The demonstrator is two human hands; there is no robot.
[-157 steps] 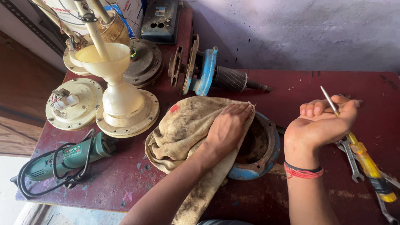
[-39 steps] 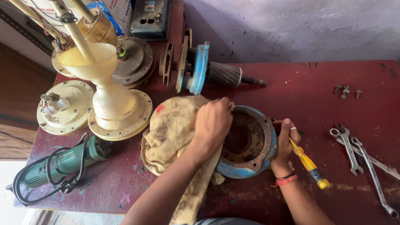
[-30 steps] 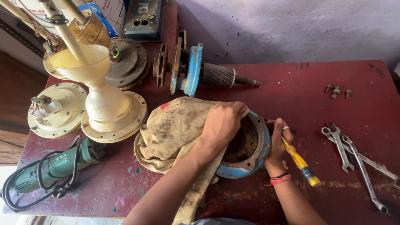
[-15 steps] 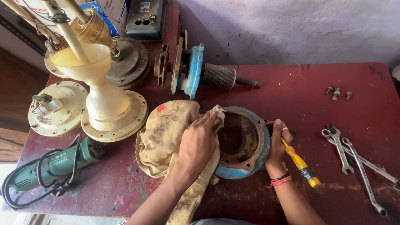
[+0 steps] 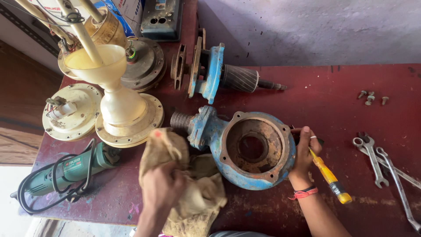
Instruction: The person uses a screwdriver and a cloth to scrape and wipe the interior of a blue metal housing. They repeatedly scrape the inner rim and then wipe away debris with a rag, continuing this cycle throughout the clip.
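Now left hand (image 5: 160,189) bunched tight around dirty rag (image 5: 184,184), near edge of red table (image 5: 342,109), just left of blue pump housing (image 5: 245,147) lying mid-table, rusty opening up. Right hand (image 5: 304,151) pressed against housing's right rim, fingers closed on yellow-handled screwdriver (image 5: 330,179). Wrenches (image 5: 386,169) far right, green grinder (image 5: 66,169) near left

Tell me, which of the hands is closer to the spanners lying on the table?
The right hand. It rests on the blue pump casing's rim holding a yellow screwdriver, just left of the spanners. The left hand grips the dirty rag, far across the casing.
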